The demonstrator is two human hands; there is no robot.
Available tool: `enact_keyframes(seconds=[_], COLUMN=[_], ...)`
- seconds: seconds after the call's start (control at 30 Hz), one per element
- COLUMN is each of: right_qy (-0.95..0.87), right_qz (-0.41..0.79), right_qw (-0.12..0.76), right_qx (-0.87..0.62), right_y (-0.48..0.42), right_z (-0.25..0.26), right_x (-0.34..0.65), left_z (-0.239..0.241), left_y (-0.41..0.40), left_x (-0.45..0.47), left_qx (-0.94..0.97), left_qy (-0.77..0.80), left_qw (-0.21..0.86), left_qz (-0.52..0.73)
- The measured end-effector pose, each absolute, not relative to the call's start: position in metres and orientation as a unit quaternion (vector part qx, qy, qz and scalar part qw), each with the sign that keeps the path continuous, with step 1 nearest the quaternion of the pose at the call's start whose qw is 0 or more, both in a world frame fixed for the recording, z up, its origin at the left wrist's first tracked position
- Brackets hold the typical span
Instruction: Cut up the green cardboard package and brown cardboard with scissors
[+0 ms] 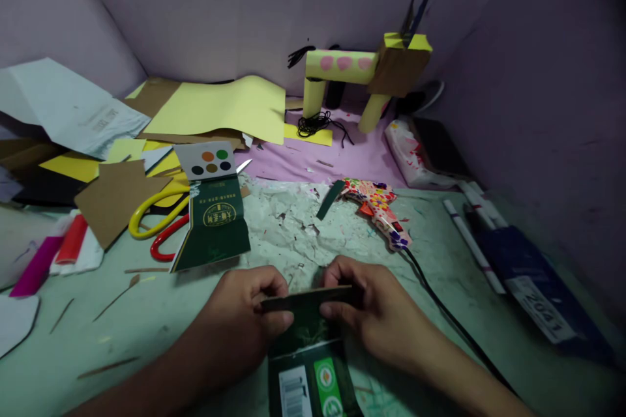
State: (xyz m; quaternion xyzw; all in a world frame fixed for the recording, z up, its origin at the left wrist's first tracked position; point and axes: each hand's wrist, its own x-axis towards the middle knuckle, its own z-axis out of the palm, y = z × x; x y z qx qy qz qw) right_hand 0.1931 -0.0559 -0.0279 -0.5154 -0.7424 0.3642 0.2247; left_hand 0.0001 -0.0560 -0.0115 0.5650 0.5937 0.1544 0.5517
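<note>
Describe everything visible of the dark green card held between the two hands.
The dark green card looks like thin printed cardboard. A crease crosses it; the section nearer the camera bears a white barcode panel and a bright green strip with round emblems. The left hand and right hand pinch the far section near its two ends, above the worktable. The near end runs out of the picture.

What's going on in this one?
A person's left hand and right hand pinch the upper edge of a creased, dark green printed card. Another green card partly covers the scissors. What looks like a flower-patterned glue gun lies beyond the right hand; a yellow animal figure stands behind.
</note>
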Motion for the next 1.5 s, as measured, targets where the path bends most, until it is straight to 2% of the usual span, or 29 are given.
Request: enact_keyframes(seconds=[0.13,0.33,0.5,0.7,0.93,1.07,1.2,1.27,1.33,1.43,1.5], right_qy=[-0.744,-0.75,-0.772,-0.801,-0.84,-0.804,-0.783,-0.795,-0.823,-0.859,-0.853], right_qz=[0.391,0.407,0.446,0.395,0.331,0.374,0.364,0.393,0.378,0.336,0.312], right_qw=[0.206,0.116,0.125,0.126,0.194,0.222,0.261,0.219,0.223,0.254,0.308], right_qx=[-0.5,-0.509,-0.435,-0.432,-0.382,-0.405,-0.432,-0.408,-0.361,-0.292,-0.284], right_y=[-0.05,-0.042,-0.038,-0.041,-0.053,-0.06,-0.086,-0.106,-0.123,-0.136,-0.131], right_z=[-0.022,-0.013,-0.012,-0.008,-0.021,-0.019,-0.007,-0.002,-0.002,-0.007,-0.011], right_x=[0.19,0.184,0.185,0.184,0.185,0.203,0.236,0.248,0.25,0.237,0.226], left_z=[-0.009,-0.011,-0.014,-0.016,-0.032,-0.035,-0.033,-0.031,-0.029,-0.025,-0.021], left_y=[-0.053,-0.05,-0.05,-0.051,-0.062,-0.061,-0.06,-0.061,-0.061,-0.062,-0.06], left_x=[0.001,0.0,-0.003,-0.002,-0.007,-0.011,-0.013,-0.012,-0.011,-0.008,-0.005], left_qx=[0.593,0.661,0.812,0.826,0.871,0.868,0.86,0.855,0.85,0.825,0.803], left_qy=[0.586,0.573,0.451,0.455,0.367,0.363,0.362,0.364,0.371,0.393,0.408], left_qw=[0.543,0.481,0.351,0.317,0.236,0.256,0.277,0.288,0.297,0.322,0.335], left_qz=[0.1,0.052,0.12,0.1,0.225,0.221,0.229,0.231,0.229,0.248,0.277])
